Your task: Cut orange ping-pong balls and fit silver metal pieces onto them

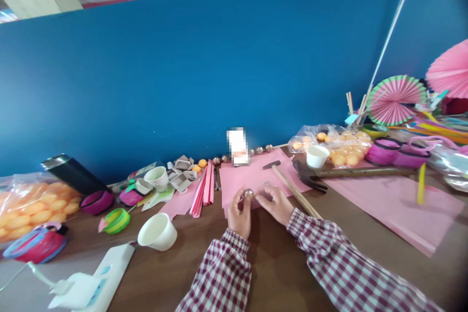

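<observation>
A shiny metal ball (248,193) sits in the fingertips of my left hand (239,219), above the pink paper (237,180). My right hand (280,204) is just to the right of it, thumb pointing at the ball and fingers apart; I cannot tell whether the thumb touches it. Close to my right hand lies a small hammer (292,185) with a light wooden handle. More metal balls (259,150) stand in a row behind the paper, beside an upright white item (239,148) that is blurred out.
A claw hammer (358,172) lies at right across more pink paper (395,204). White cups (158,232) and bags of orange balls (40,207) stand around. Front left is a power strip (109,273); a black flask (75,173) leans at the blue partition (183,68).
</observation>
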The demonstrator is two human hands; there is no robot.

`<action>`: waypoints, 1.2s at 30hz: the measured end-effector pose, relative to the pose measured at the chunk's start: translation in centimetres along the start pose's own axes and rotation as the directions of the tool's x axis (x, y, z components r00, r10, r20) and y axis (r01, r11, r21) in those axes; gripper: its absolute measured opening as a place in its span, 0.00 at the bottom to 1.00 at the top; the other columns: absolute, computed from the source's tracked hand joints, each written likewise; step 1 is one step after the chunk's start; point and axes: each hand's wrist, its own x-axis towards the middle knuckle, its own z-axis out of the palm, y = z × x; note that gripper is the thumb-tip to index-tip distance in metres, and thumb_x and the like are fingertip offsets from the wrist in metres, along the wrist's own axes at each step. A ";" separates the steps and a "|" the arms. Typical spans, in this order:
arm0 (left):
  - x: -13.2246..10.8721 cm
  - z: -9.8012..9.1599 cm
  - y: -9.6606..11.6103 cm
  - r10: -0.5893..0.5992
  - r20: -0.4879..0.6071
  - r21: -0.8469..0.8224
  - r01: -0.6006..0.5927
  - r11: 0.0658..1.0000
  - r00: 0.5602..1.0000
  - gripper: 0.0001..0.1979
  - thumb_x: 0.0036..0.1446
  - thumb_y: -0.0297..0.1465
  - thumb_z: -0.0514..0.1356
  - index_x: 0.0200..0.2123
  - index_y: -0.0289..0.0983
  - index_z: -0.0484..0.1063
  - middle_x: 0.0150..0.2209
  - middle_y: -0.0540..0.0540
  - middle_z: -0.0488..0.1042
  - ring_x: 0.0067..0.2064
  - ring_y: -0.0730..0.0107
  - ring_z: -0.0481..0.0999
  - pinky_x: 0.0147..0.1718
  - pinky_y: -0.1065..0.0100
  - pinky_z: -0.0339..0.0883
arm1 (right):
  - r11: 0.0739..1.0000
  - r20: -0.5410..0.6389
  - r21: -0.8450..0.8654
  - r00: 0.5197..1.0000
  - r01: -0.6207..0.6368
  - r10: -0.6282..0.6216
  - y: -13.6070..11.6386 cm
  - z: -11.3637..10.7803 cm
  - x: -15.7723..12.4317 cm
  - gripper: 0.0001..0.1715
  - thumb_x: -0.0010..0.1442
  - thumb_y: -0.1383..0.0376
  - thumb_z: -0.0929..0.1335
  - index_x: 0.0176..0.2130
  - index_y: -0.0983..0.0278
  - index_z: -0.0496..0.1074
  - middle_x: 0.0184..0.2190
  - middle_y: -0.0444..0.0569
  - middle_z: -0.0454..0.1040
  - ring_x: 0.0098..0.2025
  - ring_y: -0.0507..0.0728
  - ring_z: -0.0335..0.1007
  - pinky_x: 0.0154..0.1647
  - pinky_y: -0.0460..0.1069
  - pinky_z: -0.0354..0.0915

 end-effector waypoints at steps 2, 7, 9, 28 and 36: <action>0.0 0.0 0.1 0.007 0.002 0.021 -0.007 1.000 1.000 0.17 0.49 0.35 0.56 0.43 0.35 0.68 0.43 0.42 0.72 0.46 0.65 0.69 0.47 0.62 0.61 | 1.000 -0.002 -0.003 1.000 -0.006 0.006 -0.1 0.0 0.0 0.07 0.52 0.66 0.62 0.29 0.65 0.68 0.26 0.46 0.71 0.30 0.52 0.65 0.33 0.47 0.63; 0.1 0.0 0.3 0.017 0.001 0.063 -0.017 0.998 1.000 0.16 0.50 0.34 0.56 0.42 0.34 0.68 0.43 0.41 0.72 0.46 0.64 0.69 0.47 0.61 0.60 | 1.000 -0.001 0.001 1.000 -0.005 0.005 -0.3 0.1 -0.1 0.06 0.51 0.66 0.64 0.29 0.65 0.69 0.26 0.45 0.71 0.29 0.51 0.65 0.31 0.47 0.62; 0.1 0.0 0.4 0.021 0.003 0.069 -0.021 0.997 1.000 0.15 0.50 0.32 0.55 0.42 0.34 0.68 0.43 0.41 0.72 0.46 0.64 0.69 0.48 0.60 0.60 | 1.000 -0.008 -0.002 1.000 0.010 -0.011 -0.2 0.1 -0.1 0.05 0.51 0.66 0.64 0.29 0.65 0.69 0.26 0.45 0.70 0.30 0.51 0.65 0.32 0.47 0.62; -0.1 -0.1 0.6 0.022 0.028 0.114 -0.026 0.993 0.999 0.16 0.50 0.33 0.55 0.43 0.34 0.68 0.45 0.40 0.70 0.49 0.61 0.66 0.50 0.60 0.57 | 0.999 -0.024 0.032 1.000 -0.001 0.001 0.0 0.2 0.0 0.10 0.53 0.61 0.63 0.29 0.65 0.70 0.24 0.44 0.70 0.29 0.51 0.65 0.32 0.47 0.62; -0.1 -0.1 -0.1 0.061 0.041 0.132 -0.066 0.989 0.997 0.17 0.51 0.33 0.54 0.45 0.34 0.67 0.46 0.40 0.69 0.50 0.61 0.66 0.51 0.59 0.56 | 1.000 -0.032 0.014 0.999 -0.006 0.006 0.9 0.4 0.0 0.10 0.53 0.61 0.63 0.29 0.65 0.69 0.26 0.45 0.70 0.29 0.52 0.64 0.31 0.46 0.61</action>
